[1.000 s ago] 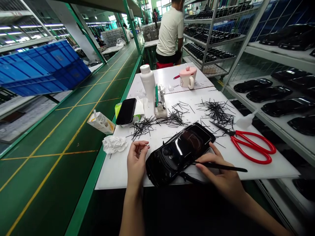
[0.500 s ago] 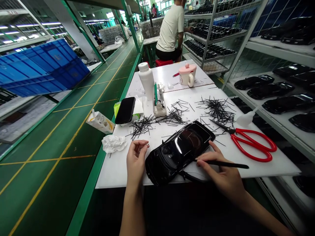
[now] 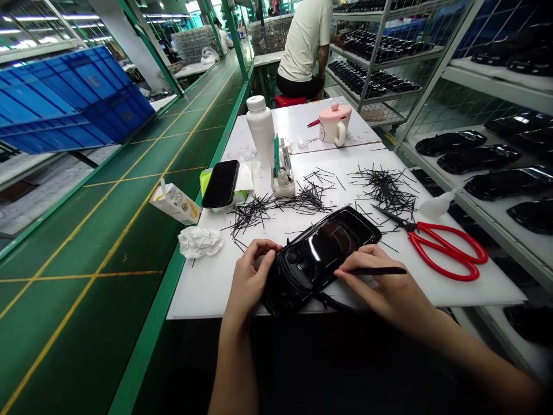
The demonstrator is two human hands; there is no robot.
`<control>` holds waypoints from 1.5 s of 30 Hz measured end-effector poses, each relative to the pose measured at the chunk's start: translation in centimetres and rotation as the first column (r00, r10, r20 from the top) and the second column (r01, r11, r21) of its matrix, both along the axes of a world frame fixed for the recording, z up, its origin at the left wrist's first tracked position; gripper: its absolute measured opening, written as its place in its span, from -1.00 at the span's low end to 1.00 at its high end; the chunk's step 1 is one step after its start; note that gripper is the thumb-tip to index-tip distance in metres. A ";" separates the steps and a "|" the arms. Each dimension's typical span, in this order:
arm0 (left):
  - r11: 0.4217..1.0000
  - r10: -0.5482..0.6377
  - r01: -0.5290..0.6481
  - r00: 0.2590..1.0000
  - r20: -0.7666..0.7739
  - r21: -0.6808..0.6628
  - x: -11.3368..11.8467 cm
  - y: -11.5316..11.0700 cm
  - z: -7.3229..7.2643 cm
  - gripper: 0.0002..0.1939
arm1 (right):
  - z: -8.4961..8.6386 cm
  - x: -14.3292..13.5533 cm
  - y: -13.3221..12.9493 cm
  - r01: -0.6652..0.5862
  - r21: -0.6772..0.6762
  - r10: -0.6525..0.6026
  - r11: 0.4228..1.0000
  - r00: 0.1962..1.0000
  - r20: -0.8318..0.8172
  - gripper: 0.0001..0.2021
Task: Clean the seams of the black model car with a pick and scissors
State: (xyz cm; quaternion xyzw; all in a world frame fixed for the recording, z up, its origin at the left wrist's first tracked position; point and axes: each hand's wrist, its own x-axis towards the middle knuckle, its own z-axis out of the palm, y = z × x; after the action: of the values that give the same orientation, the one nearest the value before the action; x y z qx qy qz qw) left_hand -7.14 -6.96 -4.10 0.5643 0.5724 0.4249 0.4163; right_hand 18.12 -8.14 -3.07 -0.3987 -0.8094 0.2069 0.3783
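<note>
A glossy black model car [image 3: 317,248] lies slantwise on the white worktop, its near-side door swung out towards me. My left hand [image 3: 253,274] is at the car's left end, thumb and fingers closed on its edge by the windscreen; any small piece between the fingertips is hidden. Between the fingers of my right hand [image 3: 380,276] is a slim black tool that looks like tweezers [image 3: 386,270], its tip close to the car's near side. Thin black strips [image 3: 253,213] lie in loose piles behind the car. Red-handled scissors [image 3: 449,248] rest to the right.
Crumpled tissue [image 3: 201,242], a drink carton [image 3: 176,203], a phone [image 3: 221,183], a white bottle [image 3: 261,132] and a lidded mug [image 3: 334,124] stand around the worktop. A green conveyor [image 3: 129,230] runs along the left. Racks of model cars [image 3: 479,155] flank the right; a person [image 3: 305,43] sits ahead.
My left hand has moved right, onto the car's edge. My right hand has shifted a little left and up with the tweezers, closer to the car. The view has tilted slightly.
</note>
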 end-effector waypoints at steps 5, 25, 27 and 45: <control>1.000 0.008 -0.008 1.000 -0.004 -0.004 0.1 -0.1 0.1 -0.87 | 0.4 -0.3 0.2 -0.044 0.001 0.044 0.999 0.997 0.059 -0.89; 1.000 -0.009 0.009 1.000 -0.028 -0.013 -0.1 -0.1 -0.2 -0.87 | -0.4 0.3 -0.7 0.025 -0.127 -0.036 0.992 0.995 -0.089 -0.91; 1.000 -0.009 0.008 0.999 -0.049 -0.015 -0.1 -0.1 -0.1 -0.85 | 0.4 1.1 -0.4 0.007 -0.158 -0.028 0.987 0.991 -0.127 -0.94; 1.000 -0.016 0.015 0.983 -0.181 -0.007 -1.0 -0.1 0.0 -0.75 | 5.6 1.2 13.8 0.148 -0.112 -0.104 0.983 0.939 0.329 -0.76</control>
State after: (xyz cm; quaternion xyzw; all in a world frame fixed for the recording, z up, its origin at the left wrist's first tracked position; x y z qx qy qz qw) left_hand -8.19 -7.04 -4.12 0.6038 0.6047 0.3669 0.3675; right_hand 19.34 5.66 2.49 -0.5029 -0.8171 0.1688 0.2258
